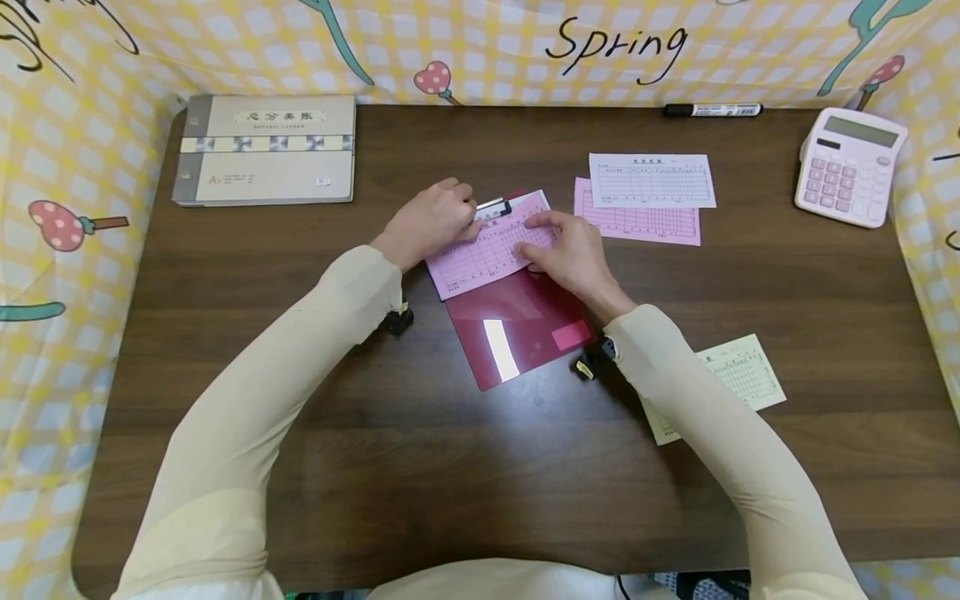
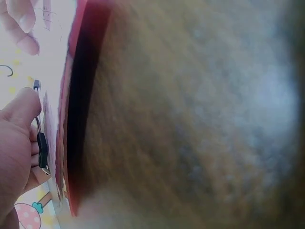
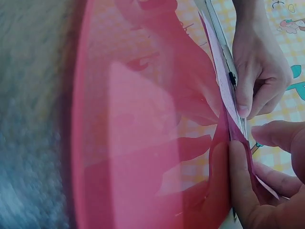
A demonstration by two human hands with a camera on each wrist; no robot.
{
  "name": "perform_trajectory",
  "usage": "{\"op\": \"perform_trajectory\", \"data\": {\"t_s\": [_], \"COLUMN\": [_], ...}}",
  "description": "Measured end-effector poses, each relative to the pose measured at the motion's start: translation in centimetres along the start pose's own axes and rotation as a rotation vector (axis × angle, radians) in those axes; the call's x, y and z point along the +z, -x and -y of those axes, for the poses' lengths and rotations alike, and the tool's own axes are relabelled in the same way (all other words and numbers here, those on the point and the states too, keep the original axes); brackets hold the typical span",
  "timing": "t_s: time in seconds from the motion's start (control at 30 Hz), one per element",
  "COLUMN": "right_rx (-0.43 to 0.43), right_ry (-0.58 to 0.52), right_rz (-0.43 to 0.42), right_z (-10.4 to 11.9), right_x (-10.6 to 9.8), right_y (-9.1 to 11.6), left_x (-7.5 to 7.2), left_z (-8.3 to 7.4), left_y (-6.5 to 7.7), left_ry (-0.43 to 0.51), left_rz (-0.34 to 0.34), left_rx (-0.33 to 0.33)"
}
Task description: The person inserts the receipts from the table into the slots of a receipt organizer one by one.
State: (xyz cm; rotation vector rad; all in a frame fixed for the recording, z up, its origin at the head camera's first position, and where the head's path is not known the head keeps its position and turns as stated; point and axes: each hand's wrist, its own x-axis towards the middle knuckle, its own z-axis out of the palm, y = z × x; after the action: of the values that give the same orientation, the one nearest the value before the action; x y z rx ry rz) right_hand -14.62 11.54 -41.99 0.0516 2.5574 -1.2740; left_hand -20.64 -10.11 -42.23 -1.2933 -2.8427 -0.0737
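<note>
A glossy dark-red clipboard (image 1: 517,325) lies tilted on the table, with a pink printed form (image 1: 483,258) over its upper half. Curled at the top edge, my left hand (image 1: 429,221) grips the metal clip (image 1: 492,208); its thumb (image 2: 26,102) presses on the clip in the left wrist view. My right hand (image 1: 576,257) pinches the form's right edge between thumb and fingers. Seen from the right wrist, the form (image 3: 220,71) stands edge-on above the shiny board (image 3: 143,119). Whether the clip bites on the form is hard to tell.
Right of the clipboard, a white form (image 1: 652,179) overlaps another pink form (image 1: 645,223). A yellow-green form (image 1: 742,373) lies partly under my right forearm. A grey ledger book (image 1: 266,171), a black marker (image 1: 712,110) and a calculator (image 1: 851,167) lie along the back.
</note>
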Motion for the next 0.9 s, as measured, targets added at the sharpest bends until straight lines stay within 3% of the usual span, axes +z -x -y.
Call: {"op": "perform_trajectory", "data": {"t_s": [0.23,0.53,0.9], "right_rx": [0.015,-0.012,-0.028], "right_ry": [-0.056,-0.065,-0.078], "right_rz": [0.014,0.058,0.077], "right_z": [0.18,0.42,0.31], "right_x": [-0.02,-0.09,-0.15], "right_y": [-0.22,-0.54,-0.59], "left_x": [-0.2,-0.02,0.22], "left_z": [0.03,0.12,-0.01], "left_y": [-0.1,0.14,0.43], "left_ry": [-0.011,-0.001,0.164], "left_rz": [0.02,-0.039,-0.069], "left_rx": [0.0,0.008,-0.072]}}
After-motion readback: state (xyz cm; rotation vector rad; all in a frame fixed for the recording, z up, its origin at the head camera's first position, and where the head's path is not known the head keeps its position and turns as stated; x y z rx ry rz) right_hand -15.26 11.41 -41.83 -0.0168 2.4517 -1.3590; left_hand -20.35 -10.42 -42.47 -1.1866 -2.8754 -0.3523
